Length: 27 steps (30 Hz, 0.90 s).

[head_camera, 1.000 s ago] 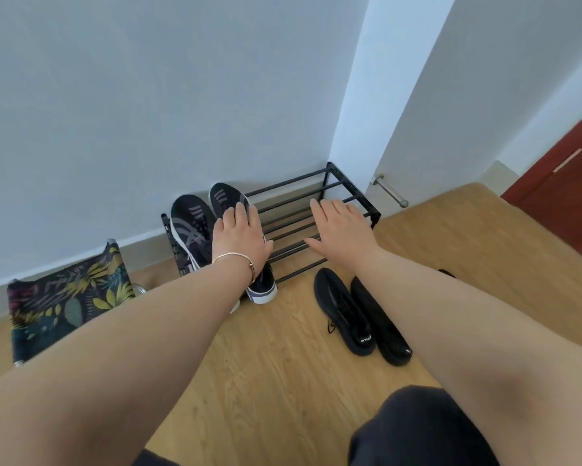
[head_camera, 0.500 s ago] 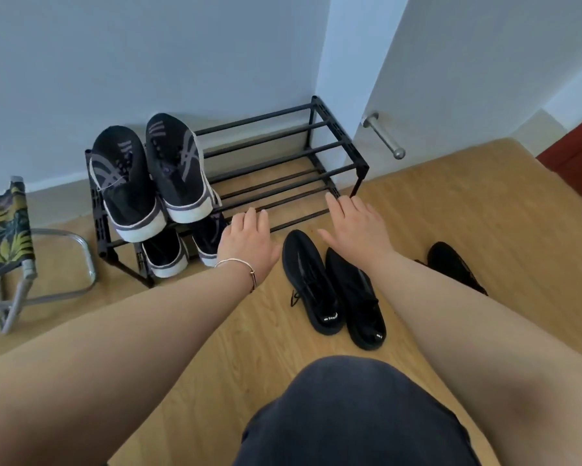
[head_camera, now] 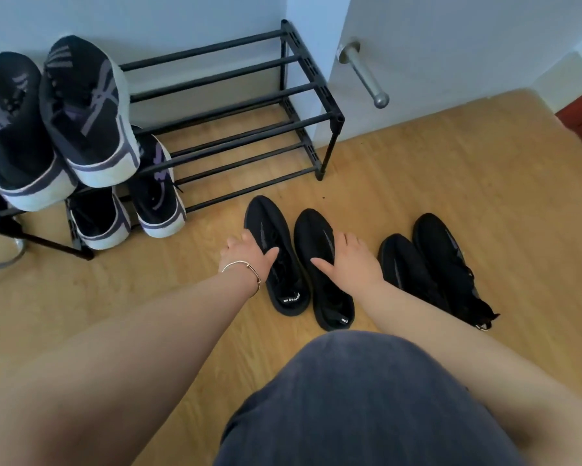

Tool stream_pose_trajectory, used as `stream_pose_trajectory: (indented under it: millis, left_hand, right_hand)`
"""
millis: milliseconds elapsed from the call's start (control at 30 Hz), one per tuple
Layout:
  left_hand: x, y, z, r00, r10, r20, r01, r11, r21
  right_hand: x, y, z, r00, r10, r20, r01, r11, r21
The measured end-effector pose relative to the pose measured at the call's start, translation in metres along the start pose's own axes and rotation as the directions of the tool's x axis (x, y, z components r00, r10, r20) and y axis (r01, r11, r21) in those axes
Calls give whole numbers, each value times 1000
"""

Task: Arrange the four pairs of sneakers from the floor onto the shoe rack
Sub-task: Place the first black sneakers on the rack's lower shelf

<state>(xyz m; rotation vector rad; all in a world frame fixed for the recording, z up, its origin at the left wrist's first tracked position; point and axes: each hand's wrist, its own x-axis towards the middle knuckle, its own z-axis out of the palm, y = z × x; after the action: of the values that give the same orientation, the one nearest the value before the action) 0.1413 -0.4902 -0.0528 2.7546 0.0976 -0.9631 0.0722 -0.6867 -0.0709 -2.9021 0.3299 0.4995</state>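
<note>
A black two-tier shoe rack (head_camera: 284, 120) stands against the wall. Its left end holds one black-and-white sneaker pair (head_camera: 81, 109) on the top tier and another such pair (head_camera: 155, 193) on the lower tier. On the wooden floor in front lies an all-black pair, left shoe (head_camera: 276, 260) and right shoe (head_camera: 323, 267). My left hand (head_camera: 247, 253) rests over the left shoe's outer side, fingers spread. My right hand (head_camera: 350, 262) lies on the right shoe's outer side, fingers apart. A second black pair (head_camera: 434, 264) lies further right on the floor.
A metal door handle (head_camera: 365, 74) sticks out of the white door right of the rack. A bent metal tube of a stool (head_camera: 3, 260) shows at the left edge. My dark-clad knee (head_camera: 367, 398) fills the bottom centre.
Both hands came back from the rack and down onto the black pair on the floor. The view tilted downward, which brought the second black pair into sight.
</note>
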Motion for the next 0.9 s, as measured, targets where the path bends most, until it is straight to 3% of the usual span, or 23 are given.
stream_pose_trajectory:
  millis: [167,367,667,900]
  left_hand:
    - [10,6,26,978,-165,128,187,964,-189]
    - [14,6,49,945,-227,234,304,872,-382]
    - [33,-19,69,953,-239,187,303,766,-567]
    - [35,-33,75,959,-217,182,282,687,-670]
  right_hand:
    - [5,12,25,959,190,212,-235,948,214]
    - [8,21,38,882,320,346,-460,745,483]
    - [12,33,49,842,362,400,-538,517,665]
    - [18,37,45,833,321,451,-553,441,707]
